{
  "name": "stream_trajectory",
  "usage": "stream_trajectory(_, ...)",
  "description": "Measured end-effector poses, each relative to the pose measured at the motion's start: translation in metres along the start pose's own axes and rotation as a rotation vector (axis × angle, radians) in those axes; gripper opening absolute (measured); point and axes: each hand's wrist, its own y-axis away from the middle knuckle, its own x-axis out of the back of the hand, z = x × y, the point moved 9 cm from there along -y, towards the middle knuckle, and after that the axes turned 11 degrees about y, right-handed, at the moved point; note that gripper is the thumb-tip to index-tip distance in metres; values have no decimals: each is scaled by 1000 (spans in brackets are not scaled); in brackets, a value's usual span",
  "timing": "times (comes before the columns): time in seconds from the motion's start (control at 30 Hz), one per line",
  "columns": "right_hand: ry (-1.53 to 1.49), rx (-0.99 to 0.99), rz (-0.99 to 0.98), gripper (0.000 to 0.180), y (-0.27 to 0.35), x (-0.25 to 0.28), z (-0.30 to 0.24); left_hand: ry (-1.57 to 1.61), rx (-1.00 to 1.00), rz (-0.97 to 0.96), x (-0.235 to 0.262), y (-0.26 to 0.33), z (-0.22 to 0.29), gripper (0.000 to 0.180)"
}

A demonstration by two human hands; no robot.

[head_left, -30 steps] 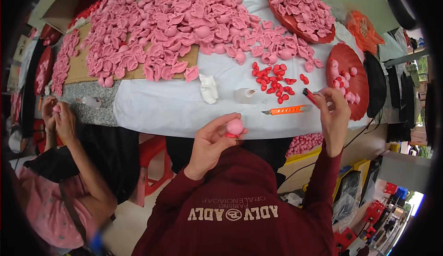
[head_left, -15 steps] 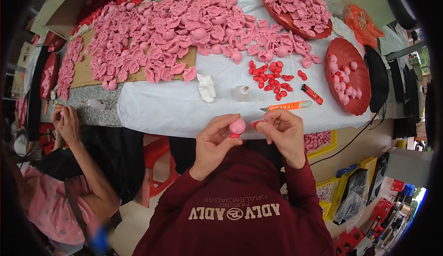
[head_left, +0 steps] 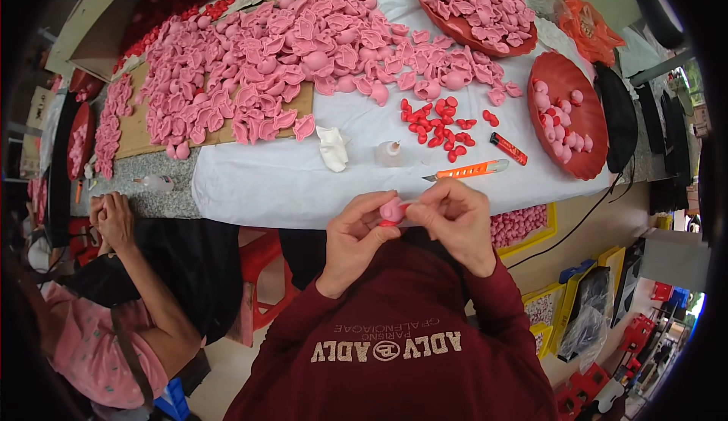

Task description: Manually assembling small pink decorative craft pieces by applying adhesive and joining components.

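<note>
**Both hands on one pink piece, held at table edge**

Containers first:
- Upper red tray (head_left: 436,13), far side of table: heaped with pink moulded pieces.
- Right red tray (head_left: 595,121): only a scatter of small pink balls (head_left: 560,129), most of its floor bare.
- Yellow bin (head_left: 540,233) under the table edge on the right: filled with pink pieces.
- Cardboard sheet (head_left: 136,134) plus white cloth (head_left: 280,182): big loose pile of pink shell-shaped pieces (head_left: 303,57), not in any container.
- Small red bits (head_left: 440,121) loose on the cloth; orange utility knife (head_left: 466,170), red marker-like stick (head_left: 508,149), small clear bottle (head_left: 390,152), white lump (head_left: 332,148) nearby.

Held item: small pink ball-like piece (head_left: 392,210), smooth, rounded, a sliver of red showing at its lower edge. It sits just off the near table edge, in front of the chest.

Left hand (head_left: 355,239) grips it from below with thumb and fingers. Right hand (head_left: 455,220) pinches at its right side, fingertips touching it.

Another person's clasped hands (head_left: 112,216) at left, well apart.
</note>
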Motion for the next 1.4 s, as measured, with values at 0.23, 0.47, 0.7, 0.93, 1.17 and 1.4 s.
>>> stream_trajectory(0.23,-49,40,-54,9,1,-6,-3,58,58,-8,-1,-1,-6,41)
stream_trajectory(0.47,-88,29,-47,10,-1,1,2,149,73,19,-4,-3,-5,38)
stream_trajectory(0.7,-167,19,-107,10,3,-23,3,97,62,40,-1,-3,-4,40)
stream_trajectory(0.93,-236,36,-16,7,10,-25,1,51,-14,38,-3,-1,-2,42)
stream_trajectory(1.17,-244,94,130,7,11,-19,1,66,6,69,-1,0,-9,41)
stream_trajectory(1.4,-174,137,168,6,10,-16,-1,113,50,121,1,0,-12,42)
